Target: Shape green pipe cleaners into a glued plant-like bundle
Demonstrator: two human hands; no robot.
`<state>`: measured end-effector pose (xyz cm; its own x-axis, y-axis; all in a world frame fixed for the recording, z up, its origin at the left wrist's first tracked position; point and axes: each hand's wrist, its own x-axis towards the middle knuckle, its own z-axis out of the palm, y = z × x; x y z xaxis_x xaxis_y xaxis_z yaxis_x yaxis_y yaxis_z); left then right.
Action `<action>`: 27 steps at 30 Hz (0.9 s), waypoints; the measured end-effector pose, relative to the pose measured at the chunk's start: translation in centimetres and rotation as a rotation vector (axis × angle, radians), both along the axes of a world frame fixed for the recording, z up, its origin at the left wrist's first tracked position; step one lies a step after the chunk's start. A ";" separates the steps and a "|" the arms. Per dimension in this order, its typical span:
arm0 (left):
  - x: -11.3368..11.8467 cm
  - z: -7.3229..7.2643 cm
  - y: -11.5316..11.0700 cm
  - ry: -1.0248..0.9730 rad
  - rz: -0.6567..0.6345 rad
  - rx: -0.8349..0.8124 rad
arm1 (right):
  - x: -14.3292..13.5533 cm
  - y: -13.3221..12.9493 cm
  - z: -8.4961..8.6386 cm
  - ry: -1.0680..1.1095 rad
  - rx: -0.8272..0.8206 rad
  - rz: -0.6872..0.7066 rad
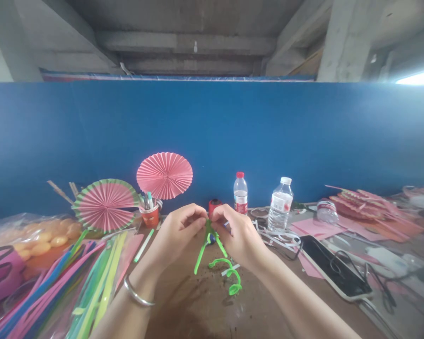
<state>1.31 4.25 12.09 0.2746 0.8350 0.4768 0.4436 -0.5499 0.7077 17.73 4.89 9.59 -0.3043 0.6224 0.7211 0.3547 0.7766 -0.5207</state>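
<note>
Both hands meet over the middle of the table, pinching a bright green pipe cleaner (200, 256) near its top. My left hand (182, 226) wears a silver bangle at the wrist and grips from the left. From the other side, my right hand (240, 235) holds the same green piece with thumb and forefinger. Two green ends hang down and spread apart below the fingertips. Beneath them on the table lies a coiled green pipe cleaner (235, 282), touching a small white strip. A small dark blue thing shows behind the held piece, partly hidden.
Bagged coloured pipe cleaners (95, 282) lie at left, near a white-and-green marker (143, 246). Behind stand an orange cup (150, 217) of pens and pink paper fans (164, 176). Two plastic bottles (280, 207) stand at back right; a phone (334, 266) with cables lies at right.
</note>
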 end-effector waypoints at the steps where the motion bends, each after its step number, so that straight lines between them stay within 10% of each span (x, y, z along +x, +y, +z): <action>1: 0.1 0.0 0.0 -0.002 0.002 -0.001 | -0.1 0.0 0.0 0.004 0.004 -0.005; 10: 0.7 -0.9 0.8 -0.160 -0.073 -0.103 | -1.4 -0.1 -0.7 0.346 -0.103 -0.058; 27: 0.7 -0.5 0.7 -0.155 0.015 -0.036 | -1.4 -0.2 -0.7 0.222 0.111 -0.202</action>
